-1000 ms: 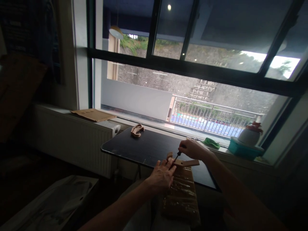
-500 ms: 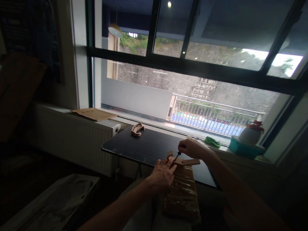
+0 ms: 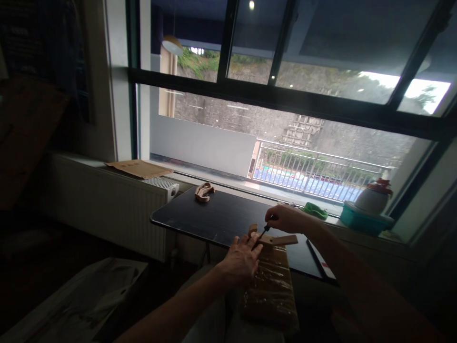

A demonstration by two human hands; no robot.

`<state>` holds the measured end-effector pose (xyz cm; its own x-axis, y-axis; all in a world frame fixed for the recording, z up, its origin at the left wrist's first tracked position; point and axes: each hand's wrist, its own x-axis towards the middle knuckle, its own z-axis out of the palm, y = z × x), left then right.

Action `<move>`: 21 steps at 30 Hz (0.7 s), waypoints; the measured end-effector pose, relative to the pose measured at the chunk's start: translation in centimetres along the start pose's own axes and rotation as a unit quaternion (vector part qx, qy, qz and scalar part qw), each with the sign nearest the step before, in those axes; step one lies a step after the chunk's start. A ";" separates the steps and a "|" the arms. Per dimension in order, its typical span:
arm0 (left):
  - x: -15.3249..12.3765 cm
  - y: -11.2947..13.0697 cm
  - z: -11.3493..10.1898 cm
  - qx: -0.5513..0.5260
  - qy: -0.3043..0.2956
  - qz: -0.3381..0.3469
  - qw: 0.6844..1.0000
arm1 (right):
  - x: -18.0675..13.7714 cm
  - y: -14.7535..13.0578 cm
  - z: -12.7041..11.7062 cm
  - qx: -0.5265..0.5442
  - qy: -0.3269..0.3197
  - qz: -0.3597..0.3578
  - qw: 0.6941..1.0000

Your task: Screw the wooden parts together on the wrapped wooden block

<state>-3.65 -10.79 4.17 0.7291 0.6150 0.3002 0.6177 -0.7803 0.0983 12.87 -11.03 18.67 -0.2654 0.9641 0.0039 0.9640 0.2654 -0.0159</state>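
My right hand (image 3: pixel 282 216) is closed round the handle of a thin dark screwdriver (image 3: pixel 266 229), its shaft slanting down and left. The tip meets a light wooden piece (image 3: pixel 264 239) beside my left fingertips. My left hand (image 3: pixel 243 257) holds this piece down with fingers spread; part of the piece is hidden under them. A flat wooden arm (image 3: pixel 285 240) sticks out to the right, and a short curved end (image 3: pixel 253 228) rises at the left. Beneath lies a brown block wrapped in shiny clear tape (image 3: pixel 269 286), which reaches back towards my lap.
A black folding table (image 3: pixel 193 216) stands under the window, with curved wooden parts (image 3: pixel 204 191) on it. A brown envelope (image 3: pixel 141 168) lies on the radiator (image 3: pixel 117 205). The sill bears a green cloth (image 3: pixel 314 210), a teal box (image 3: pixel 364 219) and a spray bottle (image 3: pixel 373 197).
My right forearm has shifted slightly, and a flat white-and-red item at the table's right edge now shows. My left hand and the wooden piece stay almost the same.
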 end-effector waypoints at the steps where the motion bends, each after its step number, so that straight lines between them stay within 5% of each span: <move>1: 0.0 0.0 0.0 0.001 0.000 0.001 1.000 | 0.0 0.0 0.2 -0.008 0.006 -0.005 1.000; 8: 0.4 -0.3 0.5 0.001 0.010 0.001 1.000 | 0.3 -0.3 1.3 -0.045 0.061 0.016 0.997; 14: 0.3 -0.3 0.5 -0.005 0.009 0.001 1.000 | -0.1 0.2 0.6 0.010 0.014 0.000 1.000; 21: 0.0 -0.1 0.4 -0.001 0.013 0.001 1.000 | 0.1 0.1 0.9 0.014 0.031 -0.012 0.999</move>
<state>-3.55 -10.68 3.74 0.7228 0.6100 0.3247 0.6156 -0.7819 0.0985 12.97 -10.89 17.74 -0.2858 0.9560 0.0661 0.9564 0.2889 -0.0436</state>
